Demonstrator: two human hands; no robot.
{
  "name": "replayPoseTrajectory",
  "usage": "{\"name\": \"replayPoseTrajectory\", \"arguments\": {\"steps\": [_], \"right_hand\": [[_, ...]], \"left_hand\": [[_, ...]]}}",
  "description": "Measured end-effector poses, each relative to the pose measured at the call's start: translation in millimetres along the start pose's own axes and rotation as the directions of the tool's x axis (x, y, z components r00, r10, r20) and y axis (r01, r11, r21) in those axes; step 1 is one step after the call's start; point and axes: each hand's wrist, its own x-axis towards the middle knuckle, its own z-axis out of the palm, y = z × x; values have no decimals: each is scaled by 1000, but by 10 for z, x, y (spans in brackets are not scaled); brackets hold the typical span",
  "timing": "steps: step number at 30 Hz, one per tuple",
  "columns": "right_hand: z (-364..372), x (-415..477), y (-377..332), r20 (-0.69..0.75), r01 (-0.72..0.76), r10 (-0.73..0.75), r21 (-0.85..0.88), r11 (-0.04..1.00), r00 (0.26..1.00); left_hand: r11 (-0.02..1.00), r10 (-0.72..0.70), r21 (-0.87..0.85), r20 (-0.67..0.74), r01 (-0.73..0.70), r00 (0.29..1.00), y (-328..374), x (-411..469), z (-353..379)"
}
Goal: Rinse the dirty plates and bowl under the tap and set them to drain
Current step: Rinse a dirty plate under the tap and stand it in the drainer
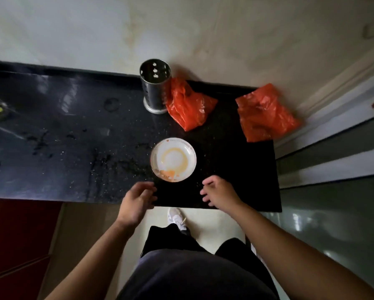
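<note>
A white plate with a thin gold rim lies flat on the black countertop. It carries an orange sauce ring and food bits at its near edge. My left hand hovers just below and left of the plate, fingers loosely curled, holding nothing. On the other side, my right hand hangs just below and right of the plate, fingers relaxed and empty. Neither hand touches the plate. No tap, sink or bowl is in view.
A perforated steel utensil holder stands behind the plate by the wall. Two crumpled orange plastic bags lie at the back right. The counter's left part is wet and speckled. The counter ends at the right, near a sliding door frame.
</note>
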Motion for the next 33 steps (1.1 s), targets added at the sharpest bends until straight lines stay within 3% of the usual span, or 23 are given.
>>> {"name": "replayPoseTrajectory", "arguments": {"steps": [3, 8, 12, 18, 23, 33], "right_hand": [[-99, 362, -380, 13, 31, -30, -94, 995, 999], [-113, 774, -753, 90, -11, 20, -103, 995, 996], [-74, 922, -854, 122, 60, -39, -175, 983, 992], [-63, 825, -833, 253, 205, -134, -280, 938, 958], [170, 656, -952, 361, 432, -306, -350, 831, 881], [1614, -292, -1001, 639, 645, -371, -265, 716, 674]], "left_hand": [[999, -51, -6, -126, 51, 991, 236, 272, 193], [994, -104, -45, -166, 98, 981, 422, 518, 389], [995, -99, 1, -268, 103, 958, 414, 436, 520], [964, -228, -222, -412, 146, 882, 240, -40, 702], [926, -253, -376, -538, 40, 804, 76, -508, 670], [827, -335, -531, -730, -186, 596, -757, -1555, -220]]}}
